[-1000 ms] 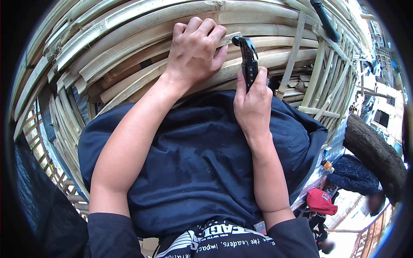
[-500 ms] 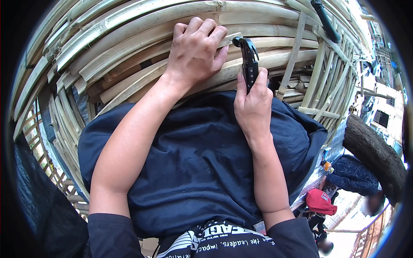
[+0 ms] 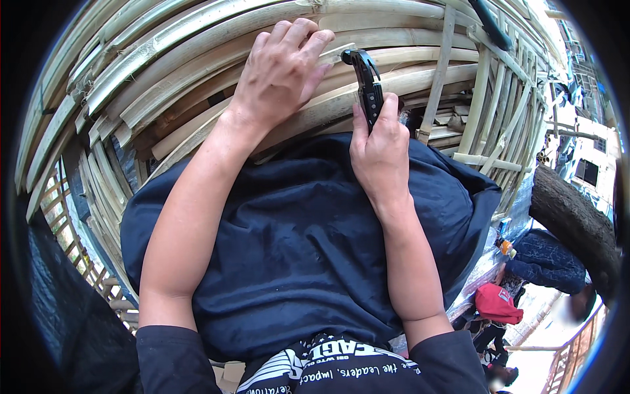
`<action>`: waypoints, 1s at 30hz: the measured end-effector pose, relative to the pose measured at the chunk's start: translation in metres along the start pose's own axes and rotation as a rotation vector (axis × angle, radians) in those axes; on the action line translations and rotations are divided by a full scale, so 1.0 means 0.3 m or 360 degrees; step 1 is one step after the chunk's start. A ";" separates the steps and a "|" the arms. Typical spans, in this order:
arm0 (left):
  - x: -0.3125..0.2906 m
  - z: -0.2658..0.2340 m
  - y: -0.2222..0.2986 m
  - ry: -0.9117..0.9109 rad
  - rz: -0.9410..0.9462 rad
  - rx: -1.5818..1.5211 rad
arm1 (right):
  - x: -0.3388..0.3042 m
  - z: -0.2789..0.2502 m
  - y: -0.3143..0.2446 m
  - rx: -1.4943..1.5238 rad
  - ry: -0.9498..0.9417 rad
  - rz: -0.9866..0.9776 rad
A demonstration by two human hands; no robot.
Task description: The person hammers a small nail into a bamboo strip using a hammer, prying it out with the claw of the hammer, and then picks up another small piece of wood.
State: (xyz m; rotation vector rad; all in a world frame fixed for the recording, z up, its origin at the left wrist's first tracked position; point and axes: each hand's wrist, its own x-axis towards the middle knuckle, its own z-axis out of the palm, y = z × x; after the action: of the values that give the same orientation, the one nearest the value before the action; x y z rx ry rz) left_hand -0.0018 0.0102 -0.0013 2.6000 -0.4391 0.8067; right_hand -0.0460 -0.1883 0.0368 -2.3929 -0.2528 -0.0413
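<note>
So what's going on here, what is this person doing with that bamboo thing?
A person is working on a curved frame of split bamboo slats. The left hand lies spread on the slats, fingers pressing a strip. The right hand grips a black claw hammer by its handle, head up against the bamboo beside the left fingers. A dark blue cloth covers the lap below.

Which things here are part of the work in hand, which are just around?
In hand:
left hand pressing flat on the bamboo slats
right hand gripping the black hammer, head at the slats

Just around:
second black tool lying on the frame, top right
red bag lower right
tree trunk at right
</note>
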 end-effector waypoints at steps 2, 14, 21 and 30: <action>0.012 -0.023 -0.003 -0.0013 0.0036 0.0017 | 0.003 -0.005 0.009 -0.0013 -0.0003 0.0001; -0.026 -0.037 -0.042 -0.0120 0.0197 0.0308 | 0.005 -0.007 -0.007 0.0059 -0.0010 0.0011; -0.023 -0.020 -0.040 -0.0146 0.0110 0.0366 | 0.003 -0.006 -0.008 0.0055 0.0000 0.0002; -0.020 -0.010 -0.046 -0.0044 0.0172 0.0320 | 0.006 -0.005 -0.003 0.0061 -0.0003 -0.0001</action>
State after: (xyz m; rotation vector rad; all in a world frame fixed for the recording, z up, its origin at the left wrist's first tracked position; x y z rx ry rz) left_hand -0.0024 0.0247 -0.0064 2.7956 -0.5357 0.8936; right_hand -0.0444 -0.1882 0.0386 -2.3551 -0.2533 -0.0340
